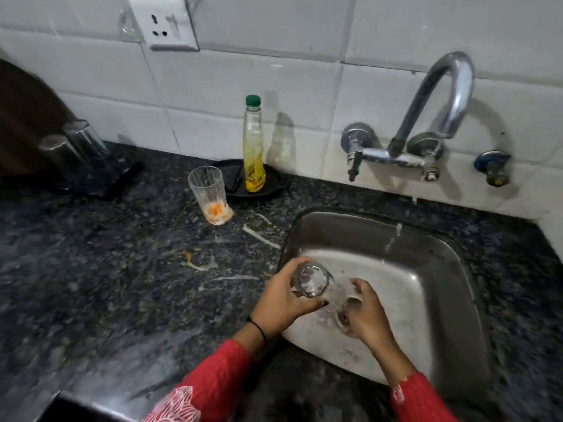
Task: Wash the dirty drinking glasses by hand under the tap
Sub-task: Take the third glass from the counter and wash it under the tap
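No writing, brand or number can be read anywhere in the view. The yellow label on the bottle carries dark marks, but they are too blurred to make out.

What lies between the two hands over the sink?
In the head view, a clear drinking glass: the left hand grips its base end, the right hand cups its mouth end, above the sink.
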A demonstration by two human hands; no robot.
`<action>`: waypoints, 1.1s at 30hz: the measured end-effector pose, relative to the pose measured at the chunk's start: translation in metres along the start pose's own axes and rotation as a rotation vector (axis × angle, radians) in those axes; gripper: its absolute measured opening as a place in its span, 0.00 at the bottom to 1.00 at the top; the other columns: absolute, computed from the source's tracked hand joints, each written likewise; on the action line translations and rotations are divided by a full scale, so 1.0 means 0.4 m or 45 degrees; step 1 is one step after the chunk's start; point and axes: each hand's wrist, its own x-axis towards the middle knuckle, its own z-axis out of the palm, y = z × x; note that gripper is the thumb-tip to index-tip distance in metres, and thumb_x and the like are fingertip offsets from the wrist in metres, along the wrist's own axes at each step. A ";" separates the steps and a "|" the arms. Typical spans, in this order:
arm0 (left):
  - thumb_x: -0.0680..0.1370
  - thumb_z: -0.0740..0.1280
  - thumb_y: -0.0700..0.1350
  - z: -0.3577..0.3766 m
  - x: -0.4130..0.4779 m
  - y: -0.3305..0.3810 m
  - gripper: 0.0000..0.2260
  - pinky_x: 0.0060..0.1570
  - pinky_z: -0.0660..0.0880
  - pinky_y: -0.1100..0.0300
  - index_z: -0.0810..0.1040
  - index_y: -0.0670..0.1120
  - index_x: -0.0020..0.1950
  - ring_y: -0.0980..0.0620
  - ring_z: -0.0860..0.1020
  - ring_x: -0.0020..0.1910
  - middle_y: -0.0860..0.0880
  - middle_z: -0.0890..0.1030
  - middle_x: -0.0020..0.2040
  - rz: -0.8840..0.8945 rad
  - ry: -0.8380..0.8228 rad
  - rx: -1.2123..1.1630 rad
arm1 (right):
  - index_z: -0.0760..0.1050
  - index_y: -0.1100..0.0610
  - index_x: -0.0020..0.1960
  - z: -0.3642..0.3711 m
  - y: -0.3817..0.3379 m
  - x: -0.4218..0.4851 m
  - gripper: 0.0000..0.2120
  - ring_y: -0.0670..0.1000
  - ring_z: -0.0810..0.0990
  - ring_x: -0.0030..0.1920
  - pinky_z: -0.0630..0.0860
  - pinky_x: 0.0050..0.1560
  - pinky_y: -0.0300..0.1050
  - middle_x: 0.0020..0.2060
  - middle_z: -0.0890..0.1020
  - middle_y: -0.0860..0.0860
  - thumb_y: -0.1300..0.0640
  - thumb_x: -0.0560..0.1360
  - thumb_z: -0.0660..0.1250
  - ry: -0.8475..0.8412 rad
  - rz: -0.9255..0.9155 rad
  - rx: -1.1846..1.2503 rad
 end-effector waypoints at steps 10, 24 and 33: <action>0.66 0.78 0.40 -0.516 0.050 0.090 0.33 0.64 0.71 0.65 0.71 0.54 0.68 0.65 0.74 0.63 0.59 0.76 0.64 0.257 0.078 0.050 | 0.67 0.40 0.67 0.351 -0.428 -0.064 0.37 0.42 0.73 0.65 0.71 0.64 0.42 0.64 0.74 0.43 0.57 0.61 0.73 -0.106 -0.909 -0.068; 0.78 0.62 0.30 -1.145 0.264 -0.217 0.24 0.69 0.65 0.58 0.65 0.43 0.72 0.50 0.69 0.70 0.45 0.70 0.71 -0.121 0.637 -0.237 | 0.73 0.49 0.52 1.053 -0.914 0.228 0.23 0.37 0.79 0.44 0.74 0.47 0.33 0.44 0.81 0.42 0.58 0.62 0.80 -0.212 -0.988 0.159; 0.76 0.57 0.27 -1.250 0.450 -0.334 0.29 0.67 0.62 0.65 0.59 0.40 0.76 0.59 0.66 0.65 0.44 0.67 0.73 -0.236 0.687 -0.281 | 0.73 0.58 0.58 1.286 -1.018 0.406 0.26 0.43 0.79 0.47 0.73 0.49 0.29 0.47 0.80 0.46 0.62 0.63 0.79 -0.326 -0.961 0.010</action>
